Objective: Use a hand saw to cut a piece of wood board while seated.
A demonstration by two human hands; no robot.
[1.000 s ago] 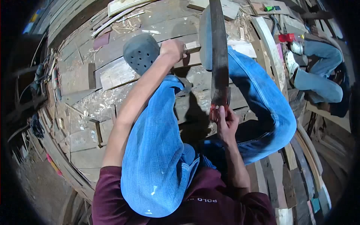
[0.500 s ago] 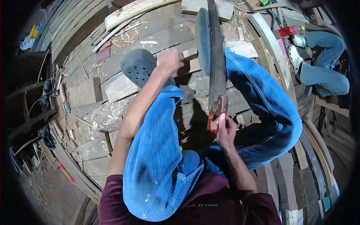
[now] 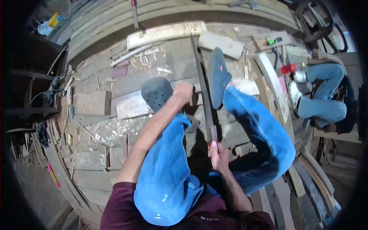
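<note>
My right hand (image 3: pixel 219 156) is wrapped round the reddish-brown handle of a handsaw (image 3: pixel 204 88). The saw's long dark blade points away from me, seen nearly edge-on between my two shoes. My left hand (image 3: pixel 183 93) is closed in a fist beside the blade, on a piece of wood (image 3: pixel 197 99) that shows only in part. Its thumb side is close to the blade, and the fingers' undersides are hidden. The toe of my left dark clog (image 3: pixel 156 94) is just left of that hand. My right clog (image 3: pixel 217 78) stands close along the blade's right side.
Loose boards and wood shavings lie on the plank floor (image 3: pixel 165 61). A wooden block (image 3: pixel 94 102) sits at left, and a pale board (image 3: pixel 221 45) lies ahead. Long stacked planks (image 3: pixel 230 17) run across the far side. At right sits another person in jeans (image 3: pixel 324 92), near a red object (image 3: pixel 288 68).
The saw has come back toward me and turned from showing its flat side to nearly edge-on, its tip leaning left. My left hand stays closed near the blade. The view has shifted.
</note>
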